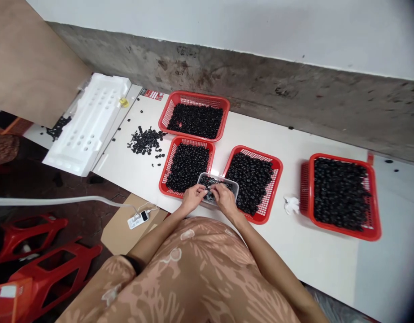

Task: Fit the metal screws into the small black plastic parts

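Both my hands reach into a small clear plastic tub [217,188] holding small black rubber-like parts. My left hand [193,198] rests at the tub's near left corner, its fingertips among the parts. My right hand [224,198] is bunched over the near side of the tub. The tub sits across the rims of two red plastic baskets [189,141] [252,152] full of the same black parts. Another full basket [193,95] stands behind them, and a fourth [341,157] stands to the right. A loose heap of black parts [146,141] lies on the white table [126,157].
A white foam tray with round holes [89,121] lies at the table's left end. A crumpled tissue [291,205] lies near the right basket. Below the table's front edge are a white power strip [138,220], cardboard [126,233] and red plastic stools [45,264]. A concrete wall [227,80] runs behind.
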{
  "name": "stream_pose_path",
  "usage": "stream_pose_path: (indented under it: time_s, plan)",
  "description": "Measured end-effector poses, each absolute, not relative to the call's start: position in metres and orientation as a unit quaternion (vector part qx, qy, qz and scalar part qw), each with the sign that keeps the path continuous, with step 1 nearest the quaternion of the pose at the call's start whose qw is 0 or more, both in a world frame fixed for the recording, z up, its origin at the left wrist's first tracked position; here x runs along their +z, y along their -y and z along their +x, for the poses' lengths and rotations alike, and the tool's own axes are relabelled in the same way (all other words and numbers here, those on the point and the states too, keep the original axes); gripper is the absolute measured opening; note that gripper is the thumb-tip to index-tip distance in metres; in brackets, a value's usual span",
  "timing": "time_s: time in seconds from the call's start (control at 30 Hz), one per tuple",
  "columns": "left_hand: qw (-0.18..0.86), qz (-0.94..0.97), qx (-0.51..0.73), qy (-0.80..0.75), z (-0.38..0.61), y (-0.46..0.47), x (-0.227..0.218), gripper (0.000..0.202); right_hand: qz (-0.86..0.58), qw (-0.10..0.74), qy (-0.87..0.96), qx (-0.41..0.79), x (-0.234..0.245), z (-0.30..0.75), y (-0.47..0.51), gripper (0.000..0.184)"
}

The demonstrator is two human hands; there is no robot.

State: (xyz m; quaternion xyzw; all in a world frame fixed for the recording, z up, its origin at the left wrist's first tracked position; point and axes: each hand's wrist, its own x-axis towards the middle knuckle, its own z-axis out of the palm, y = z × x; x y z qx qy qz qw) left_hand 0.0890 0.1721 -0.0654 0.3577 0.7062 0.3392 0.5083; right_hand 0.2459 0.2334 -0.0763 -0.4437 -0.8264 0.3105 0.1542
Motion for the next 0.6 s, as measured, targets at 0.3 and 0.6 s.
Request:
stream_pose_path:
  time_s: [0.3,0.6]
  plan:
    - [0.548,0.373,0.373,-0.649,0.103,-0.179,-0.061,0.025,-0.455,0.258,0.753,0.4,-0.064,0.262,-0.213,0.031]
    - [0.425,0.542,0.297,-0.662,0.103,-0.171,-0.04,0.018,-0.482,0.219,0.572,0.626,-0.072,0.26,-0.212,0.04]
